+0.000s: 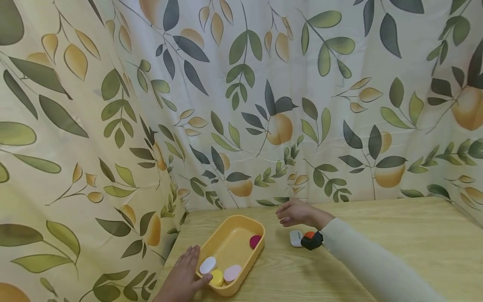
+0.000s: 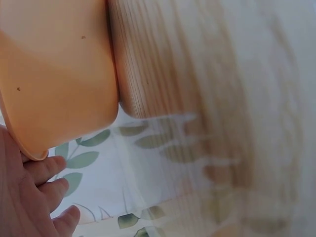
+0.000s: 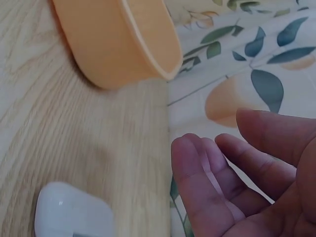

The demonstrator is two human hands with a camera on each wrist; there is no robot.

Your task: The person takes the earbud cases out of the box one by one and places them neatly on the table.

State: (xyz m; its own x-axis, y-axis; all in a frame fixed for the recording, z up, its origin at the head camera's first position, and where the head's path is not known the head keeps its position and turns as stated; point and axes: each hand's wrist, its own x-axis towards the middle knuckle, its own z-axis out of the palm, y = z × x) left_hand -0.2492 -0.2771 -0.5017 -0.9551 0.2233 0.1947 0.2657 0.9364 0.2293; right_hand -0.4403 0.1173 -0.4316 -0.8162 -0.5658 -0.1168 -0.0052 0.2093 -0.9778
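My left hand (image 1: 182, 274) holds the near left corner of a yellow-orange bin (image 1: 235, 289), its thumb over the rim and its fingers along the outside. In the left wrist view, those fingers (image 2: 49, 190) show beside the rim. Inside the bin lie a white piece (image 1: 208, 265), a yellow piece (image 1: 216, 278) and a pale pink piece (image 1: 232, 273) at the near end. A dark red round piece (image 1: 255, 241) sits by the right wall. My right hand (image 1: 296, 213) hovers right of the bin, fingers loosely bent and holding nothing. Below it is a small white rounded case (image 3: 71, 212).
An orange thing (image 1: 310, 234) shows partly behind the black wrist camera (image 1: 312, 242), close to the white case. Everything stands on a wooden table (image 1: 286, 272). A leaf-and-fruit patterned curtain (image 1: 256, 105) rises along the table's back and left sides.
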